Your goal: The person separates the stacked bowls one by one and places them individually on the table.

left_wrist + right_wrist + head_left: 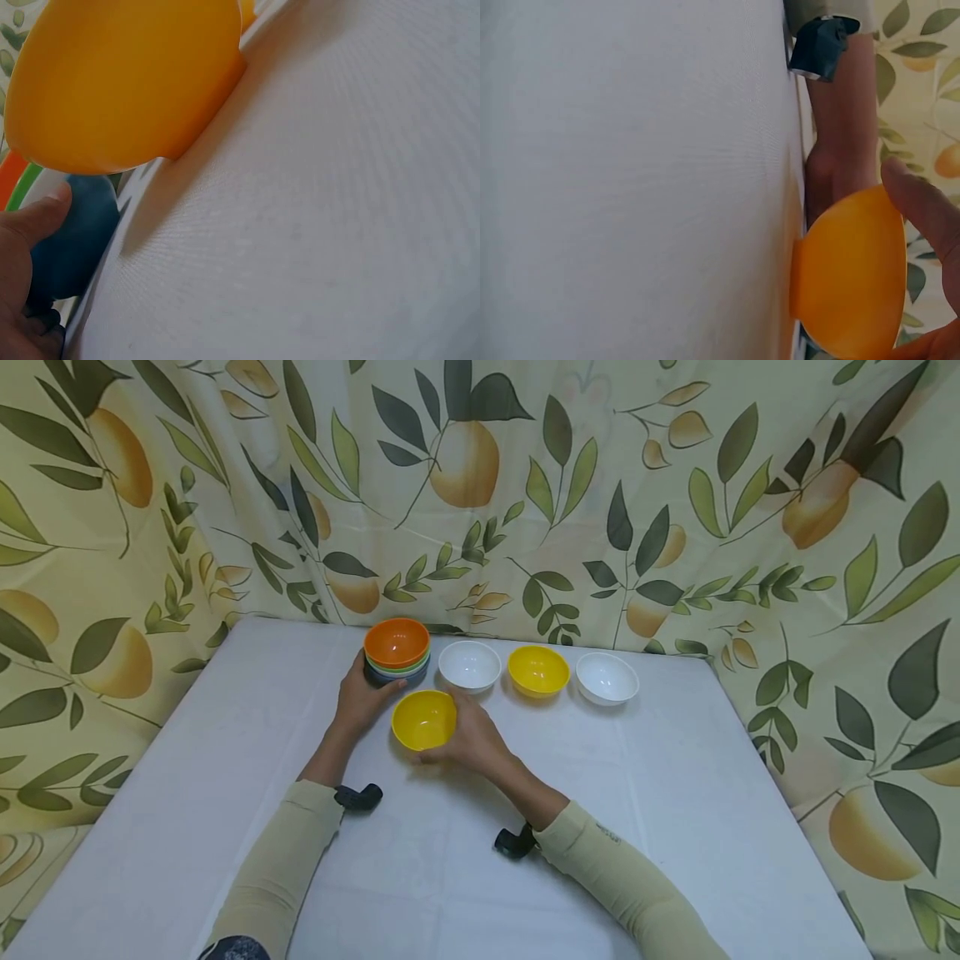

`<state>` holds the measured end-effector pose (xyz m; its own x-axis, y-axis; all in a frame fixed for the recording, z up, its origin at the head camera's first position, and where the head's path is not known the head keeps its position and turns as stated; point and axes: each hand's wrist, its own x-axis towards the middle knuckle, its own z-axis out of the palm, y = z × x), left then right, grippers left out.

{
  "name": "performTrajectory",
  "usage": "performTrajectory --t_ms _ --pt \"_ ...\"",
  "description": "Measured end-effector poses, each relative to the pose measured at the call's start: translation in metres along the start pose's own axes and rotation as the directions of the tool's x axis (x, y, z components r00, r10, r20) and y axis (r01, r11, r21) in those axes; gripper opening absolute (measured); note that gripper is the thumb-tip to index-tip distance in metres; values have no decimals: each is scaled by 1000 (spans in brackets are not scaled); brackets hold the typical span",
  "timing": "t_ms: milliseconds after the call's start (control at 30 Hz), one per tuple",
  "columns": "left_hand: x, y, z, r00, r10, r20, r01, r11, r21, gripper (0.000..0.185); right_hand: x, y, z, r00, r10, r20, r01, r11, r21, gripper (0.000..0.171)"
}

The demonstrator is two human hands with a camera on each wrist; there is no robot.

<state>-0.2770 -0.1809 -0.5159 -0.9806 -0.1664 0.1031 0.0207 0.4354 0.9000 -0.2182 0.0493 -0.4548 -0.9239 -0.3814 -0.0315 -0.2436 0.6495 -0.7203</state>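
My left hand [358, 700] grips the side of a stack of nested bowls, its thumb against the blue bowl [82, 232] at the bottom. An orange bowl [396, 642] tops the stack, with green and white rims showing beneath it. In front of the stack, my right hand [478, 739] holds a yellow bowl [420, 720] by its right side, mouth up. The right wrist view shows this yellow bowl [851, 277] with its foot at or close to the cloth; whether it touches I cannot tell. The thumb [915, 199] lies at its rim.
Right of the stack, a white bowl [469, 665], another yellow bowl [538, 672] and a second white bowl [607, 678] stand in a row near the back edge. White cloth [420, 877] covers the table. A fruit-patterned curtain [555, 527] hangs behind.
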Motion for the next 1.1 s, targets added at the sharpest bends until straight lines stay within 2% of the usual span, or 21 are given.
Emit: performTrajectory --t_ms 800,1100 --pt "-2 3 -1 1000 12 2 -12 1000 -8 104 4 3 2 999 -10 -42 10 1000 17 117" --pt "-3 4 -1 1000 4 -2 -4 1000 -3 104 -4 0 -8 1000 -21 2 21 998 65 118"
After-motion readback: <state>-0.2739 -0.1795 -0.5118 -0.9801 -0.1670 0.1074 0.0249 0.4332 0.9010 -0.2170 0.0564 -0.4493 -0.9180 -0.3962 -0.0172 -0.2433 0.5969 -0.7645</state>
